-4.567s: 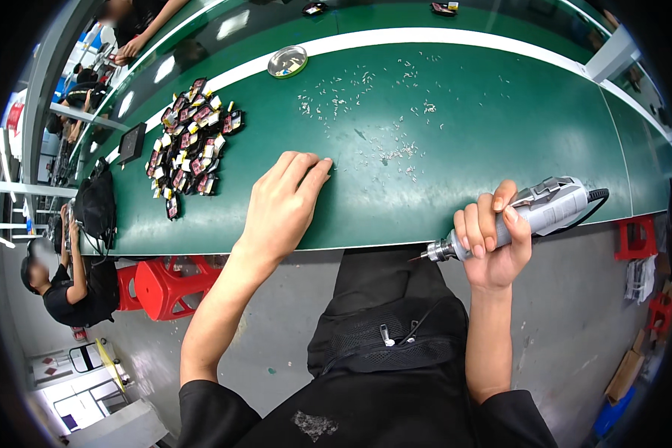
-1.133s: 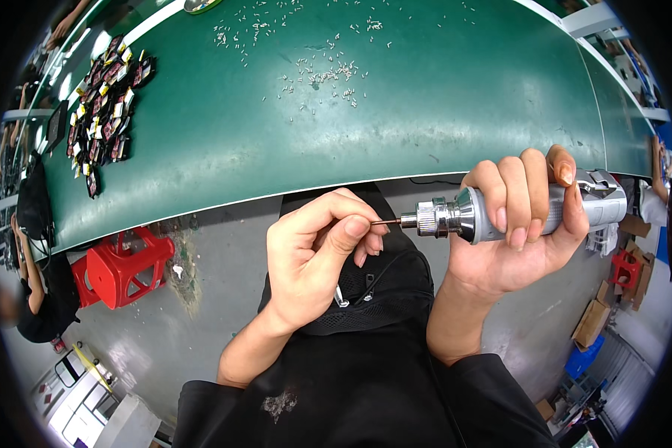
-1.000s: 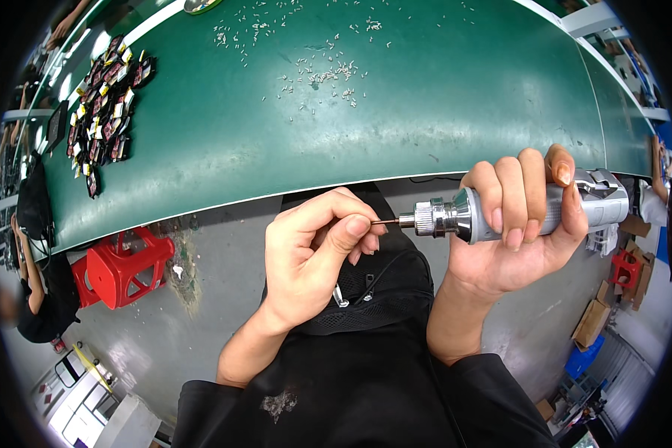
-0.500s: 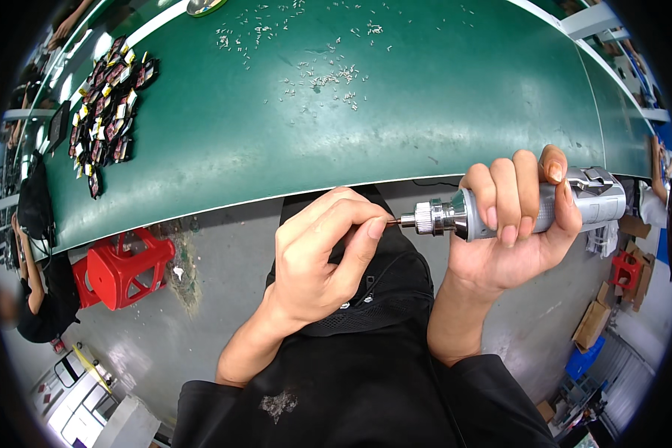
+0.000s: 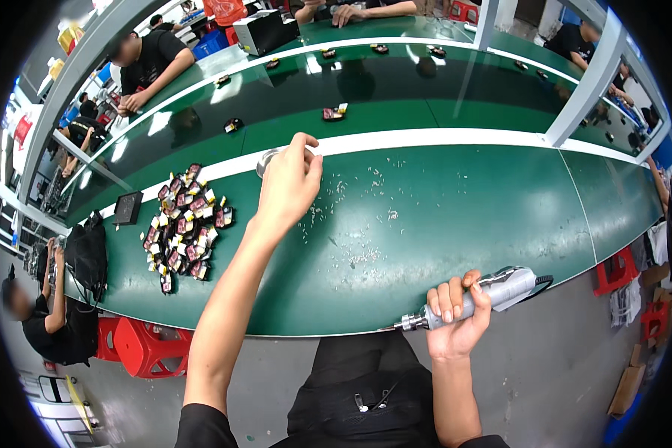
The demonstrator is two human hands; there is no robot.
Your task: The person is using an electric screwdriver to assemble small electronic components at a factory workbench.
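The right hand (image 5: 454,326) wraps the grey power tool (image 5: 509,287) near the surface (image 5: 508,205)'s near edge — a grip likely chosen for steadiness, bit pointing left — while the left hand (image 5: 290,187) half-hides a round dish (image 5: 263,161), any pinch there impossible to tell.

tool (image 5: 511,285): 1 | dish (image 5: 263,162): 1 | tray (image 5: 128,208): 1 | piled packs (image 5: 196,204): uncountable | pale bits (image 5: 392,216): uncountable
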